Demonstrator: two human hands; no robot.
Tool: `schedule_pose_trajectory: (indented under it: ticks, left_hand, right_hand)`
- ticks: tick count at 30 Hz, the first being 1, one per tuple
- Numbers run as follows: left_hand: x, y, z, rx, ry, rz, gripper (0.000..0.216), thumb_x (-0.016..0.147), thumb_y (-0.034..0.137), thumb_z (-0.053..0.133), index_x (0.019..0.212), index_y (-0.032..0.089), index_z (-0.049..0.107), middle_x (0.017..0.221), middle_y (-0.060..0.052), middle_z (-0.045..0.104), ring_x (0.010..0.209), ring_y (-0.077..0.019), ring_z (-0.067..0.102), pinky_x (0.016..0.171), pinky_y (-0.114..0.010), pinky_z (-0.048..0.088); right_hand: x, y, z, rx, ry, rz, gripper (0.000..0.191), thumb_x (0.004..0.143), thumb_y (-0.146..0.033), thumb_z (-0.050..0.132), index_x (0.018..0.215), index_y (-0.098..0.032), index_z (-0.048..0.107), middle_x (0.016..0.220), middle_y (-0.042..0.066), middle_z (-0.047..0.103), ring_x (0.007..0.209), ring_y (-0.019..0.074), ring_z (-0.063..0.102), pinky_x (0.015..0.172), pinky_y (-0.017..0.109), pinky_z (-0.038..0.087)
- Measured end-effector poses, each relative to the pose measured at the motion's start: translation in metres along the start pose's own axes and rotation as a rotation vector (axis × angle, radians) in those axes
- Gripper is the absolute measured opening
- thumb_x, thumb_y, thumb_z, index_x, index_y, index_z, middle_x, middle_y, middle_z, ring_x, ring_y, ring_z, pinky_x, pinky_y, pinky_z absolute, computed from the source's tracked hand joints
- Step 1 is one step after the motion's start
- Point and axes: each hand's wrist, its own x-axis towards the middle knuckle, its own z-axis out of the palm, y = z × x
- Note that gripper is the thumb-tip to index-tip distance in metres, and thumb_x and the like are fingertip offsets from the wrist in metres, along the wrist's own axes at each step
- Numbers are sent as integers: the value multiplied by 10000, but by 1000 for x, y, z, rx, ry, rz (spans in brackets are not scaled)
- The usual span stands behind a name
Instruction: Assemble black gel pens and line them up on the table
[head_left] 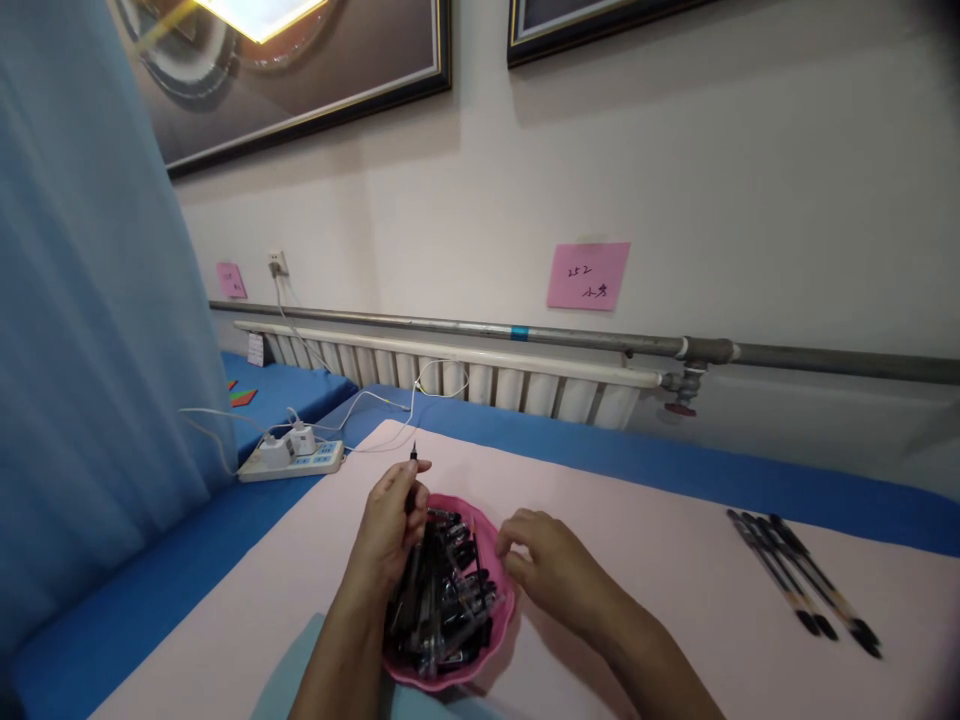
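My left hand (391,515) is closed around a pen refill or pen barrel whose dark pointed tip (414,450) sticks up above the fingers; the rest is hidden in the grip. Below and beside that hand stands a pink scalloped bowl (504,612) heaped with black and clear pen parts (450,590). My right hand (551,565) is at the bowl's right rim, fingers curved with a gap between thumb and forefinger and nothing visible in them. Several assembled-looking black pens (806,580) lie side by side at the right of the table.
A pink sheet (637,520) covers the blue tabletop (675,455). A white power strip (292,462) with plugged chargers and cables lies at the left, beside a blue curtain (82,300). Behind the table run a radiator (450,372) and a metal pipe (600,340).
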Motion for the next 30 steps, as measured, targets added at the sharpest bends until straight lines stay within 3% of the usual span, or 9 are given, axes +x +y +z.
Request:
schedule_pose_trajectory:
  ticks: [3, 6, 16, 22, 30]
  left_hand:
    - [1, 1, -2, -42, 53, 3, 337, 736, 454, 607, 924, 178, 560, 488, 94, 427, 338, -17, 236, 324, -132, 123]
    - [2, 2, -3, -62, 68, 6, 336, 721, 453, 620, 909, 181, 564, 492, 90, 437, 335, -17, 249, 320, -130, 120]
    - [1, 5, -5, -107, 114, 10, 326, 696, 420, 643, 898, 172, 579, 494, 82, 454, 335, -18, 274, 318, -133, 136]
    - [2, 8, -10, -135, 162, 47, 332, 680, 417, 650, 899, 180, 570, 495, 85, 459, 332, -21, 268, 317, -139, 155]
    - [0, 15, -13, -157, 246, 113, 341, 673, 416, 658, 891, 171, 565, 486, 85, 460, 335, -24, 289, 319, -140, 179]
  right_hand:
    - [-3, -13, 11, -208, -188, -78, 248, 696, -47, 461, 585, -203, 618, 678, 15, 644, 729, 178, 526, 706, 312, 310]
    - [-3, -20, 19, -297, -260, -136, 250, 749, -83, 455, 583, -192, 606, 691, 30, 649, 755, 186, 524, 724, 324, 297]
    - [3, -5, 24, -145, -86, -124, 353, 742, -64, 446, 943, -263, 658, 935, 13, 656, 920, 197, 506, 818, 339, 287]
    - [-4, -16, 33, -141, -298, -90, 293, 620, -154, 621, 857, -304, 707, 1020, 16, 638, 1001, 244, 480, 846, 394, 265]
    - [-1, -8, 44, -229, -183, -130, 225, 706, -70, 538, 754, -238, 679, 1005, 36, 650, 981, 230, 509, 838, 392, 278]
